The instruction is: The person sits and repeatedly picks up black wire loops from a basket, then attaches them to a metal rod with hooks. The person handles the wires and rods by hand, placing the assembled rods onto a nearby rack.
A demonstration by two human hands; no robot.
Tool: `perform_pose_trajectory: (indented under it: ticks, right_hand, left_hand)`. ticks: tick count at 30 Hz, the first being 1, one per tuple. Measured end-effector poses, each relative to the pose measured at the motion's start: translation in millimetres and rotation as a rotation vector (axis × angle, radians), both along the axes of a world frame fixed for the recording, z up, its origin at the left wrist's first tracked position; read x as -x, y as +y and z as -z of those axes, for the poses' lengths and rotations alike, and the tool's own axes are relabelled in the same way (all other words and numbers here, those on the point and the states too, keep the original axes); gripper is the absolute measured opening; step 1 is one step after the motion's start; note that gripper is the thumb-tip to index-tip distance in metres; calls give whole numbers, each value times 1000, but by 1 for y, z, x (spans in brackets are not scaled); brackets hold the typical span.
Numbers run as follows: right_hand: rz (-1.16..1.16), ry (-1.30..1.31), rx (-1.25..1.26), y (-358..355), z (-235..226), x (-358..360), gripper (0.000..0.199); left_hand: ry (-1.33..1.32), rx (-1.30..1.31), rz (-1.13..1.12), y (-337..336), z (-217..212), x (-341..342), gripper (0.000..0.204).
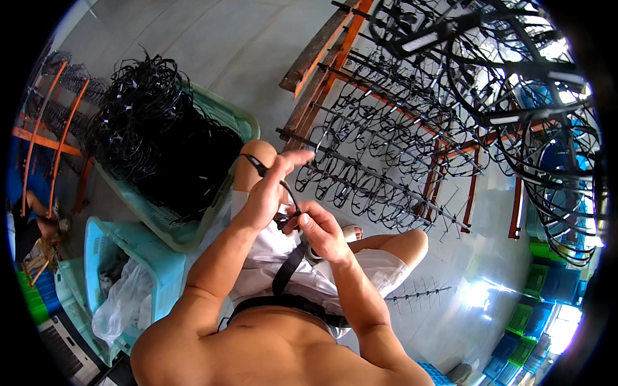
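Note:
A thin black cable bends between my two hands in front of my knees. My left hand holds it near one flat end, which sticks out past the fingers on the left; its forefinger stretches to the right. At the lower part my right hand pinches the cable between thumb and fingers. A small dark piece lies by the right fingertips, too partly covered to name. Below the hands a black strap hangs over my white shorts.
A green plastic crate heaped with black cables stands at the left. Nearer is a light blue bin with a clear plastic bag. Orange racks hung with looped black cables fill the far right. Another person shows at the left edge.

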State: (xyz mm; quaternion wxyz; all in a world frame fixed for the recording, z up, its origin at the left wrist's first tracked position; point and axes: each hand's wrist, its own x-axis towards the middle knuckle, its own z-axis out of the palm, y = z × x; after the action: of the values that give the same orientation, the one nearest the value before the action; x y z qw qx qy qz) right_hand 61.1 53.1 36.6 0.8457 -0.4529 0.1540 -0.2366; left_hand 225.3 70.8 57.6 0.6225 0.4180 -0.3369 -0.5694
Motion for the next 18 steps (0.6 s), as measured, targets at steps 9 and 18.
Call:
perform_pose_trajectory:
  ticks: [9, 18]
  right_hand:
    - [813, 707, 773, -6, -39, 47, 44]
    - [-537, 317, 76, -47, -67, 98, 30]
  left_hand:
    - [-904, 37, 367, 43, -13, 47, 20]
    - [-524, 357, 955, -29, -38, 8, 26]
